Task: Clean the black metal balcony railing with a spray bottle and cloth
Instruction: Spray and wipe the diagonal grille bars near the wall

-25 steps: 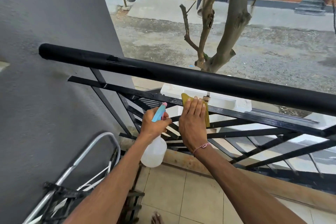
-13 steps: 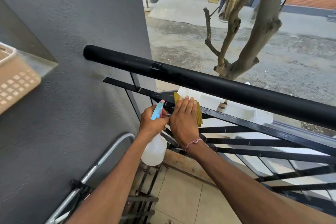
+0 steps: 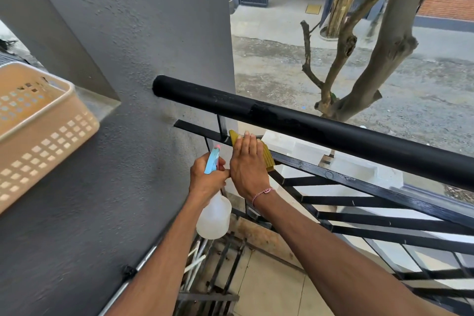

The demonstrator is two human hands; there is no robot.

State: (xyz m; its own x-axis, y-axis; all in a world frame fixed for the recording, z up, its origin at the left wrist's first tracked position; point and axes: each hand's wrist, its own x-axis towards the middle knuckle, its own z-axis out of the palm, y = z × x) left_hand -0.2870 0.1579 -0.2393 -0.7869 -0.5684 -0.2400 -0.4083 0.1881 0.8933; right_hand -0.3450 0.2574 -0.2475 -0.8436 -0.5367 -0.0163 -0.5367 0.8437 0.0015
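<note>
Railing (image 3: 333, 133) bar under cloth (image 3: 266, 159), near the wall
We press right hand (image 3: 247, 164) flat, fingers straight; left hand (image 3: 207, 179) grips bottle (image 3: 214, 218)

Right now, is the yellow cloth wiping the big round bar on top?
No, the right hand presses the yellow cloth on the flat bar below the round top rail.

Beige perforated plastic basket (image 3: 38, 136) sits on a ledge of the grey textured wall (image 3: 115, 33), upper left. Bare forked tree trunk (image 3: 379, 59) stands beyond the balcony over a grey paved street (image 3: 423, 110). Metal folding rack (image 3: 213, 277) leans low against the wall on the beige tiled floor (image 3: 277, 290).
</note>
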